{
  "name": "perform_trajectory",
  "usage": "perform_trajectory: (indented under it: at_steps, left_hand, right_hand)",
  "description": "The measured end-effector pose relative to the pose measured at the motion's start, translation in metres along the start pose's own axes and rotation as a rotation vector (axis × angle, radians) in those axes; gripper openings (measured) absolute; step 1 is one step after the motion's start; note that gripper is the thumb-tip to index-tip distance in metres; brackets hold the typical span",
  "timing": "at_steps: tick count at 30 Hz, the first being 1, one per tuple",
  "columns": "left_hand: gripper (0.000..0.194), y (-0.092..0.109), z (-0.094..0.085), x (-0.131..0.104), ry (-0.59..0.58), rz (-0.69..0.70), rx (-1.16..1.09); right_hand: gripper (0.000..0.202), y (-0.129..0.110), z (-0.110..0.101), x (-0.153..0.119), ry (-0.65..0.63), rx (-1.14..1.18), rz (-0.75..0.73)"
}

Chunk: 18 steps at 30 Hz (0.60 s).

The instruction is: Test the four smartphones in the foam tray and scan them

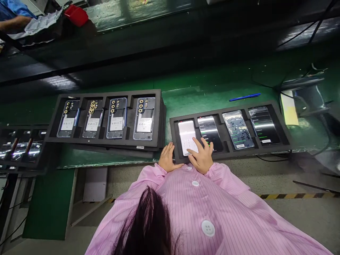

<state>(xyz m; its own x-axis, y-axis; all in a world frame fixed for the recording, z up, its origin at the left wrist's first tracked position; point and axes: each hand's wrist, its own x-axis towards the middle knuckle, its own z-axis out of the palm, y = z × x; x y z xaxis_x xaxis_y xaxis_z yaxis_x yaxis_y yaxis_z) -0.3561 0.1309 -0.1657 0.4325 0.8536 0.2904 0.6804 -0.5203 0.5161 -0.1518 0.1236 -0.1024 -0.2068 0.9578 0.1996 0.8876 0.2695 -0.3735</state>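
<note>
A phone with a lit white screen [186, 132] lies in the leftmost slot of a black tray [173, 131], its lower right covered by the person's right hand [202, 157]. That hand is palm down, fingers spread and gripping nothing, reaching over the neighbouring phone too; whether a fingertip touches the white screen cannot be told. The left hand [168, 159] lies flat at the tray's near left corner, unclenched. Three more phones [265, 129] fill the other slots, dark-screened, their text too small to read. To the left, a stacked tray [103, 142] holds four opened phones [145, 120]; the trays beneath are mostly hidden. One blue pen [244, 97] rests on the green worktop [186, 95]. A farther tray [39, 159] is cut off, its contents blurred. At upper left, a co-worker's blue sleeve [13, 9] is cropped.
</note>
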Motion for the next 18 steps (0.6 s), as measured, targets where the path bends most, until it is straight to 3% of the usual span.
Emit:
perform_trajectory:
  at_steps: [4, 10, 15, 18]
  left_hand:
    - [0.093, -0.0018, 0.0009, -0.0009, 0.023, 0.035, 0.031]
    - [0.09, -0.0021, 0.0008, -0.001, -0.027, 0.001, 0.063]
    - [0.092, -0.0023, 0.0011, -0.0015, -0.017, 0.026, 0.097]
    - [0.091, -0.0023, 0.001, -0.0014, -0.059, -0.014, 0.092]
  right_hand:
    - [0.025, 0.0041, 0.0026, -0.0039, 0.179, -0.064, 0.143]
    - [0.023, -0.0031, 0.0013, -0.0001, -0.058, 0.025, -0.046]
    - [0.023, 0.0032, 0.0037, -0.0046, 0.146, -0.021, 0.135]
    - [0.023, 0.0046, 0.0048, -0.0049, 0.135, -0.018, 0.158]
